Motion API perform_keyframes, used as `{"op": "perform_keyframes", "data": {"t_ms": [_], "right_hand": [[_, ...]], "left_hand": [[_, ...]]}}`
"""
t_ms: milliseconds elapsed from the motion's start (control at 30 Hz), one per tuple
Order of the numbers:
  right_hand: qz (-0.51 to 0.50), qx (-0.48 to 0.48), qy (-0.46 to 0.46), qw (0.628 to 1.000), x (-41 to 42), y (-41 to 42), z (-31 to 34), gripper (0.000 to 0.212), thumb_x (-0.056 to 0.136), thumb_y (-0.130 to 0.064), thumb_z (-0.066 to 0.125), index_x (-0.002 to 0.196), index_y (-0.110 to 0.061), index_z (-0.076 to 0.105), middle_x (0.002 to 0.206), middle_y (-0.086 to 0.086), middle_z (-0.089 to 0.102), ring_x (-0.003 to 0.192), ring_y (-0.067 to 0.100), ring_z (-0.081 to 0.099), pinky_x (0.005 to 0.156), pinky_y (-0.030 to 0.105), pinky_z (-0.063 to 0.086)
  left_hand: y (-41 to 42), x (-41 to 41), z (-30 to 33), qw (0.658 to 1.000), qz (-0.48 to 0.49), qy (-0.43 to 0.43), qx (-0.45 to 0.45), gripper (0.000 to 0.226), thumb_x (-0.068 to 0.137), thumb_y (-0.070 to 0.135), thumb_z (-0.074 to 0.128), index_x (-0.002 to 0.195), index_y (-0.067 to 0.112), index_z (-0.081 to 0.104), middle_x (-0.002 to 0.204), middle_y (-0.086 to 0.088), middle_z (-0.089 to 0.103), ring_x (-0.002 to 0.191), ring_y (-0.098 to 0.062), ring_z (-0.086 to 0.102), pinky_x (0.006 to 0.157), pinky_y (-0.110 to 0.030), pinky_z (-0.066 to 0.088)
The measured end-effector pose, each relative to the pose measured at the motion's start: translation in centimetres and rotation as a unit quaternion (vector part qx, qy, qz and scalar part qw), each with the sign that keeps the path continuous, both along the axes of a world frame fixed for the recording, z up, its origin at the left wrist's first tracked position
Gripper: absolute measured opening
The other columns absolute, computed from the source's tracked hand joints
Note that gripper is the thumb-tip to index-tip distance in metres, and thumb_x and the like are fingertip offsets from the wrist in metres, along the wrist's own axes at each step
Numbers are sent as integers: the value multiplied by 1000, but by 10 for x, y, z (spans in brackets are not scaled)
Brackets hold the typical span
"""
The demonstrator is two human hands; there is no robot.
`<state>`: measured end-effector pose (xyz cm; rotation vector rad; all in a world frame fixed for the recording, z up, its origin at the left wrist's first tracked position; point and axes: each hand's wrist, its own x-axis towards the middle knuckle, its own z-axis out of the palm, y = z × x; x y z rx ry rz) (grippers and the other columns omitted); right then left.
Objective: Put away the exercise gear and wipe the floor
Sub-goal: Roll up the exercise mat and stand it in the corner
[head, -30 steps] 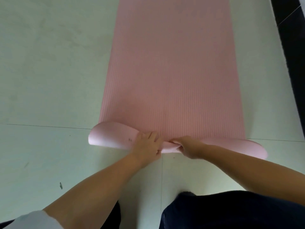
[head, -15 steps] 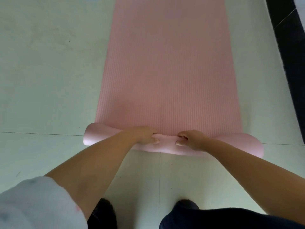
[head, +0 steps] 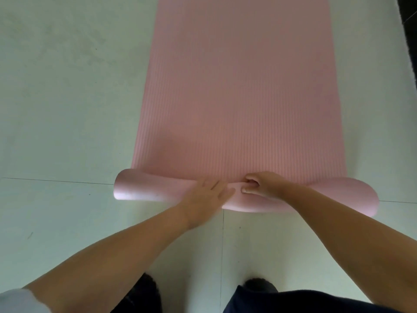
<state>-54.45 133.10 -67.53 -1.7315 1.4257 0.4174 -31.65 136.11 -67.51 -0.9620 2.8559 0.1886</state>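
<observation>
**Pink mat partly rolled, two hands at the roll**

No brand, label or writing can be read anywhere on the mat or the floor.

There is one exercise mat [head: 239, 91], pink, with fine ribs running along its length. Most of it lies flat on the pale tiled floor [head: 67, 98], stretching away from the person to the top edge of the view. Its near end is curled over into a low, loose roll [head: 144, 188] that lies across the mat's width; the roll's smooth underside shows paler than the ribbed top, and it bulges more at the two ends than in the middle.

Two hands are on the roll, close together near its middle. The left hand [head: 207, 195] lies with straight, spread fingers pressed flat on top of the roll. The right hand [head: 261, 186] has its fingers curled over the roll's front edge and its thumb against the near side, pinching the mat's fold.

Two bare forearms reach in from below; a white sleeve [head: 20, 301] shows at the left. Two dark shoes and dark trousers [head: 316, 301] sit at the bottom edge, on either side of a tile joint. A dark strip [head: 409, 26] borders the floor at the upper right.
</observation>
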Motion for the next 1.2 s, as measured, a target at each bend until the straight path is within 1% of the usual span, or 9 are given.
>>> {"op": "perform_keyframes", "data": {"t_ms": [200, 300, 400, 600, 767, 867, 967, 1100, 1200], "right_hand": [[13, -68, 35, 997, 3, 6, 8, 33, 91, -47, 53, 100, -15, 60, 98, 5, 64, 87, 23, 55, 68, 30, 35], [-9, -257, 63, 964, -4, 28, 14, 45, 92, -38, 51, 131, -16, 49, 120, 6, 57, 108, 29, 53, 89, 39, 41], [72, -367, 50, 926, -14, 48, 16, 51, 85, -44, 46, 126, -14, 50, 116, 8, 60, 103, 30, 57, 89, 40, 45], [78, -244, 54, 965, -11, 40, 19, 43, 93, -25, 47, 136, -25, 47, 125, 3, 58, 106, 30, 56, 92, 37, 38], [-79, -18, -51, 995, -18, -31, 34, 40, 97, -14, 46, 136, -21, 47, 131, 2, 56, 118, 25, 52, 90, 29, 37], [-71, 10, -32, 997, -22, -55, 26, 41, 95, -20, 51, 135, -24, 48, 131, 1, 54, 122, 23, 49, 99, 33, 36], [-44, -128, 54, 989, -24, -56, 15, 40, 95, -30, 51, 135, -28, 47, 130, 2, 51, 123, 25, 45, 106, 42, 30], [-40, -430, 36, 901, -11, -20, 7, 38, 84, -7, 55, 120, -15, 59, 118, 10, 59, 110, 31, 51, 99, 45, 33], [9, -430, 54, 901, -3, 4, -6, 52, 83, -33, 57, 132, -17, 50, 128, 12, 53, 120, 27, 42, 106, 56, 29]], "left_hand": [[19, 12, -10, 991, -3, -125, 55, 70, 78, 34, 54, 141, 14, 32, 141, -11, 50, 129, -27, 46, 99, -63, 39], [2, 3, -10, 985, 25, -122, 118, 62, 83, 16, 33, 144, 17, 33, 139, -9, 52, 122, -24, 56, 99, -59, 39], [-25, 0, 2, 982, 22, -98, 159, 59, 98, 19, 33, 152, 28, 11, 155, 2, 27, 138, -18, 34, 111, -47, 22], [-69, -17, 24, 942, 48, -133, 303, 56, 100, 31, 36, 150, 30, 12, 156, -1, 21, 141, -23, 25, 113, -49, 19], [-60, 0, 33, 994, 79, -74, 6, 61, 84, 25, 63, 139, 13, 40, 133, -15, 49, 121, -30, 49, 101, -58, 33], [-50, 11, 21, 988, 78, -135, -9, 77, 69, 30, 74, 139, 15, 43, 133, -16, 53, 118, -34, 53, 89, -64, 41], [-65, 4, 14, 982, 108, -150, 24, 74, 91, 33, 57, 151, 24, 14, 150, -11, 33, 135, -30, 34, 98, -68, 30], [-128, -8, 24, 975, 96, -125, 154, 56, 101, 30, 36, 151, 34, 10, 154, -1, 26, 139, -23, 27, 110, -58, 20], [-160, -16, 34, 960, 62, -188, 199, 54, 100, 35, 37, 149, 36, 15, 153, -2, 26, 140, -26, 23, 112, -60, 14]]}}
